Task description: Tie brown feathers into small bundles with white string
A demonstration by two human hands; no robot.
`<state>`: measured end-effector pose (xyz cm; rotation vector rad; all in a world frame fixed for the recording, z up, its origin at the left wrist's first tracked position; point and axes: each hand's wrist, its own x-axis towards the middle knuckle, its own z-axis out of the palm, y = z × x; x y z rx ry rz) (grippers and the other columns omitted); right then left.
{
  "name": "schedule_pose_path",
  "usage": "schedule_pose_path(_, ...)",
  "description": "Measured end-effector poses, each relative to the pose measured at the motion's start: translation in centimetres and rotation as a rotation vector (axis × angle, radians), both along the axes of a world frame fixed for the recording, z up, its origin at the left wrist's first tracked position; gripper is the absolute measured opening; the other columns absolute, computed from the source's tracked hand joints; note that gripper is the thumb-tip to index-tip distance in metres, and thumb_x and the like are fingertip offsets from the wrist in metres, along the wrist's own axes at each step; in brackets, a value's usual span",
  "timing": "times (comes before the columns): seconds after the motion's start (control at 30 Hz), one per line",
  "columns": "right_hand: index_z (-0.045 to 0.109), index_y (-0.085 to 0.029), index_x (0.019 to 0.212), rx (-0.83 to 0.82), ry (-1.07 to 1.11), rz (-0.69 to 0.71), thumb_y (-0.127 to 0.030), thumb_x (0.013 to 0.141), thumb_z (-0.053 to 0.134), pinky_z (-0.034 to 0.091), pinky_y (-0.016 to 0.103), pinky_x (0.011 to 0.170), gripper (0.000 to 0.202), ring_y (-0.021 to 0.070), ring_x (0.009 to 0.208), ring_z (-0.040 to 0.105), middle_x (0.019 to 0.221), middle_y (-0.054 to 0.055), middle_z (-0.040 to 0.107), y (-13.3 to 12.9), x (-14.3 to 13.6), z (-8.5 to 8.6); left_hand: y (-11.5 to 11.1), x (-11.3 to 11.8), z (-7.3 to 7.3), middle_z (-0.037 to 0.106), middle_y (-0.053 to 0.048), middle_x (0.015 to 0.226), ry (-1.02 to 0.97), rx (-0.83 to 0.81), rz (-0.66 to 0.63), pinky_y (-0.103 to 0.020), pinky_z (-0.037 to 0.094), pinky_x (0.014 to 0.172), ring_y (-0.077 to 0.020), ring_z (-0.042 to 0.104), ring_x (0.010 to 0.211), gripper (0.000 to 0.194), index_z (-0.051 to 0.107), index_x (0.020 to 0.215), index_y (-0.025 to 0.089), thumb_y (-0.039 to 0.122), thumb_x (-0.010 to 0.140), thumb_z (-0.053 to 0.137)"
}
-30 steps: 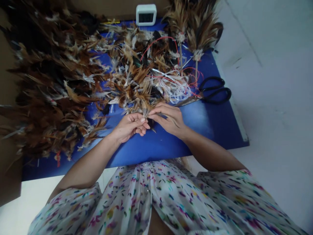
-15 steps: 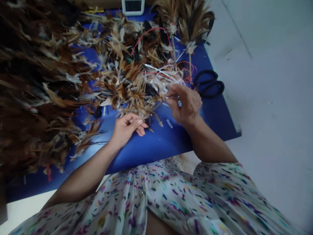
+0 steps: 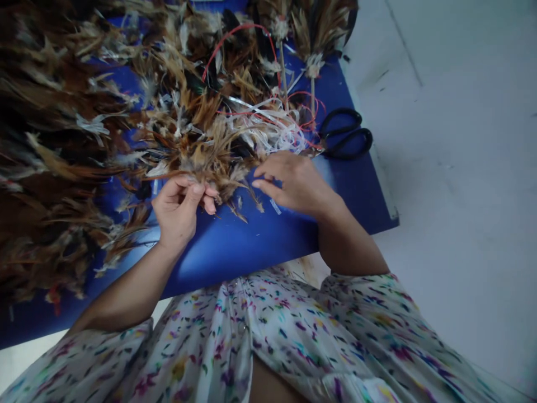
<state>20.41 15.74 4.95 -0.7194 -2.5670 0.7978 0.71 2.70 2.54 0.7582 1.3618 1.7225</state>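
Note:
My left hand (image 3: 178,204) is closed in a pinch at the near edge of the loose brown feathers (image 3: 213,145). Tan feathers stick out from its thumb and fingertips; how many it holds is blurred. To the right, my right hand (image 3: 289,182) hovers over the blue table (image 3: 247,246), thumb and forefinger slightly apart with nothing visible between them. Just beyond it lies a tangle of clear plastic strips (image 3: 272,129), with a red string (image 3: 235,28) looping over the feathers. A few small feathers lie between the hands.
Black-handled scissors (image 3: 346,134) rest near the table's right edge. Behind them lie feather bunches tied onto sticks (image 3: 312,67). A large heap of dark brown feathers (image 3: 42,168) covers the left side. Pale floor (image 3: 453,168) shows beyond the table edge.
My left hand has moved left and slightly away from me, still pinched. My right hand has come left toward the feathers, and its fingers now point left. The view has shifted slightly.

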Motion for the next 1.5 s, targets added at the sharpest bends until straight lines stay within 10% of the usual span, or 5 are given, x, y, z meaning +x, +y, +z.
schedule_pose_path(0.3, 0.065, -0.02, 0.09, -0.011, -0.347, 0.112, -0.027, 0.074, 0.083, 0.038, 0.03, 0.069, 0.026, 0.0192, 0.077, 0.059, 0.084, 0.003, 0.067, -0.8, 0.3, 0.5, 0.3, -1.0, -1.1, 0.073, 0.004, 0.072, 0.07, 0.043, 0.018, -0.019, 0.051, 0.051, -0.0064, 0.062, 0.049, 0.029, 0.057, 0.081, 0.021, 0.041, 0.08, 0.079)
schedule_pose_path(0.87, 0.071, -0.019, 0.085, -0.054, -0.62, 0.227, -0.018, 0.089, 0.055, 0.026, 0.03, 0.062, 0.017, 0.0148, 0.065, 0.055, 0.077, 0.003, 0.071, -1.7, -0.1, 1.5, 1.5, -2.1, -3.6, 0.069, 0.004, 0.068, 0.412, 0.237, -0.02, -0.017, 0.044, 0.04, -0.0043, 0.055, 0.039, 0.024, 0.057, 0.087, 0.021, 0.042, 0.091, 0.067)
schedule_pose_path(1.23, 0.061, -0.018, 0.075, -0.32, -0.034, 0.081, -0.019, 0.083, 0.059, 0.036, 0.026, 0.061, 0.008, 0.0094, 0.059, 0.048, 0.066, -0.003, 0.058, -0.9, -0.6, -0.5, 1.1, -1.7, -2.2, 0.069, 0.002, 0.064, 0.457, 0.223, -0.175, -0.018, 0.049, 0.042, -0.0059, 0.058, 0.041, 0.03, 0.061, 0.077, 0.018, 0.045, 0.09, 0.067)
schedule_pose_path(1.5, 0.065, -0.019, 0.083, -0.813, 0.324, -0.115, -0.039, 0.072, 0.082, 0.046, 0.024, 0.049, 0.028, 0.0103, 0.053, 0.057, 0.064, -0.003, 0.062, -0.5, -1.6, -1.7, 0.6, -1.7, -2.7, 0.066, 0.003, 0.057, 0.434, 0.233, -0.31, -0.021, 0.052, 0.047, -0.0094, 0.062, 0.046, 0.021, 0.068, 0.081, 0.019, 0.037, 0.092, 0.067)
